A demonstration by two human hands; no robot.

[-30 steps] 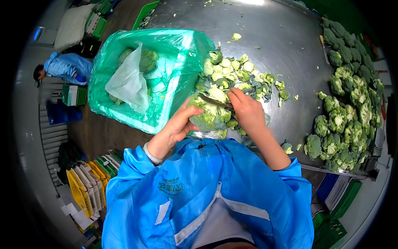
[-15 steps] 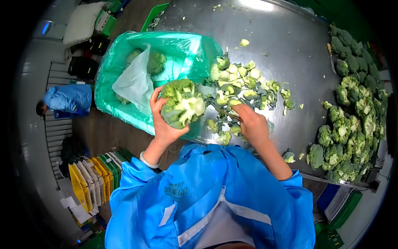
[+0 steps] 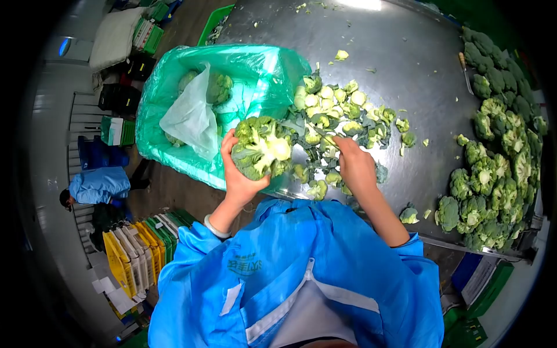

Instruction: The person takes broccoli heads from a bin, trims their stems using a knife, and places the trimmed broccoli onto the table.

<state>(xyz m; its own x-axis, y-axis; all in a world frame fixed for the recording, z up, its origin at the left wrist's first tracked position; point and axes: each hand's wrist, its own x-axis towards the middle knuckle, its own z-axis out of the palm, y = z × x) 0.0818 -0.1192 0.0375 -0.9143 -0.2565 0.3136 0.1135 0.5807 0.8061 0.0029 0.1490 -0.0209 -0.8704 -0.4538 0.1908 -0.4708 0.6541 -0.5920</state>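
Observation:
My left hand is closed around a broccoli head, its pale cut stem turned toward the right. My right hand grips a knife, whose thin blade points up and left over the trimmings; the handle is mostly hidden by my fingers. Beneath and beyond it lies a heap of cut broccoli stem pieces and leaves on the metal table. Just past my left hand stands a crate lined with green plastic. Inside it are broccoli heads and a whitish plastic sheet.
A large pile of broccoli lines the table's right side, near a second knife with a wooden handle. At the left, a person in blue bends near stacked yellow, white and green crates.
The broccoli head in my left hand has shifted slightly right and down, its stem side showing more. My knife hand has moved slightly upward. The person at the left appears lower in view.

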